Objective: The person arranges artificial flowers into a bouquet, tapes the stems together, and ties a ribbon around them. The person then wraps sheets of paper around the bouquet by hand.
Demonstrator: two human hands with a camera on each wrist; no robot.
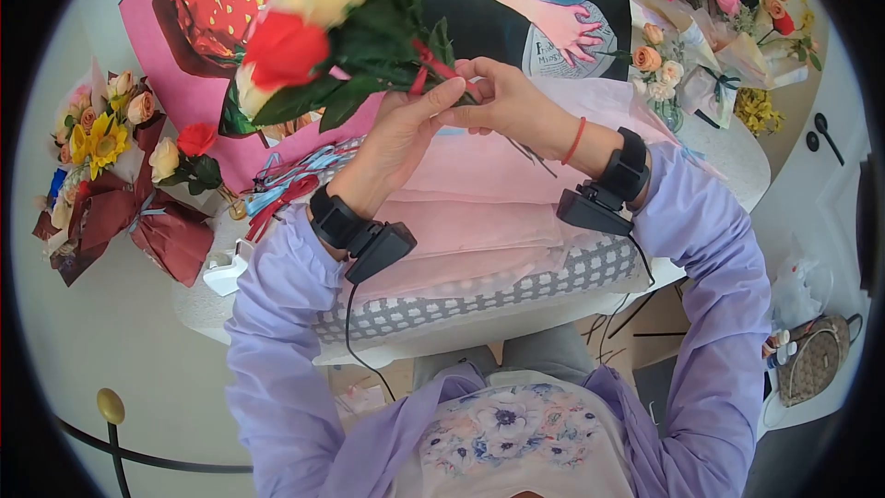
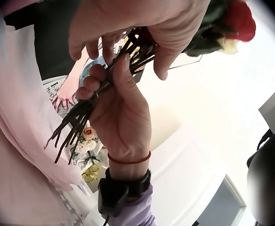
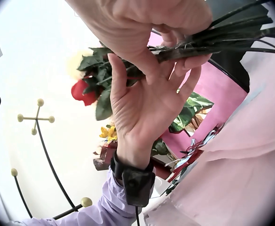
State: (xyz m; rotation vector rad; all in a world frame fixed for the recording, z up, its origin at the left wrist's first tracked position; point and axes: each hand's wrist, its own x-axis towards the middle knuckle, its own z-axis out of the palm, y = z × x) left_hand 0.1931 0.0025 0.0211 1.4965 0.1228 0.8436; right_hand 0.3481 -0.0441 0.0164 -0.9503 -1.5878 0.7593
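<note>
A bouquet of red and cream roses (image 1: pixel 286 53) tilts to the upper left in the head view, its dark stems (image 2: pixel 76 123) running down to the right. Around the stems, just below the leaves, is the left hand (image 1: pixel 403 134), its thumb on one side and its fingers on the other. Closer to the cut ends, the right hand (image 2: pixel 123 110) pinches the stems between thumb and curled fingers. A red ribbon (image 1: pixel 426 66) shows by the stems near both hands. In the right wrist view, the left palm (image 3: pixel 144 108) faces the stems; the right hand (image 3: pixel 151 23) partly hides them.
Pink wrapping sheets (image 1: pixel 461 231) cover the table's middle. Ribbons (image 1: pixel 286 186) lie left of them, near two loose roses (image 1: pixel 195 139). A dark red wrapped bouquet (image 1: pixel 166 231) stands at the far left, other bouquets (image 1: pixel 728 0) at the back right. Black cables (image 1: pixel 348 332) hang from both wrists.
</note>
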